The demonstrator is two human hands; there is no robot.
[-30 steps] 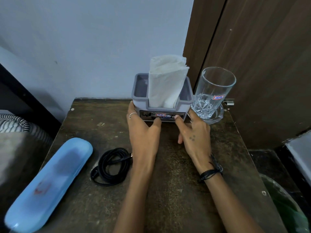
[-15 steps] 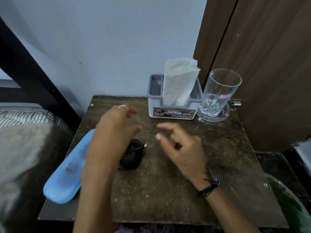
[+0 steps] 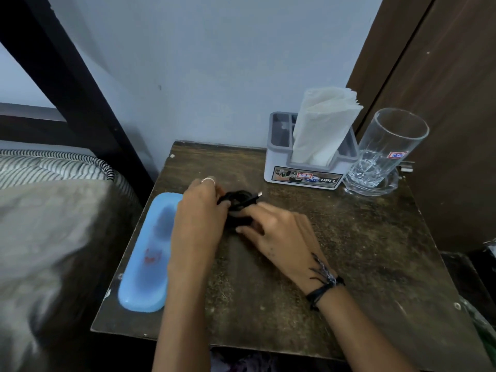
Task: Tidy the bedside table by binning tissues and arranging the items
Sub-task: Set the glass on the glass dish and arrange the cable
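A coiled black cable (image 3: 239,200) lies near the middle of the dark wooden bedside table (image 3: 349,251). My left hand (image 3: 198,218) covers its left side and my right hand (image 3: 279,232) its right side, and both sets of fingers close on the coil. A grey tissue holder (image 3: 306,175) with white tissues (image 3: 322,124) standing in it sits at the back of the table. To its right, a clear glass (image 3: 389,149) stands on a glass coaster. A light blue case (image 3: 150,259) lies along the table's left edge.
A bed with a striped mattress edge (image 3: 53,165) and grey cover sits close on the left. A brown wooden door (image 3: 442,76) rises at the right. A green bin liner (image 3: 485,331) shows below the table's right edge.
Both hands left the tissue holder and came back to the coiled cable, closing on it. The view shifted left and back.
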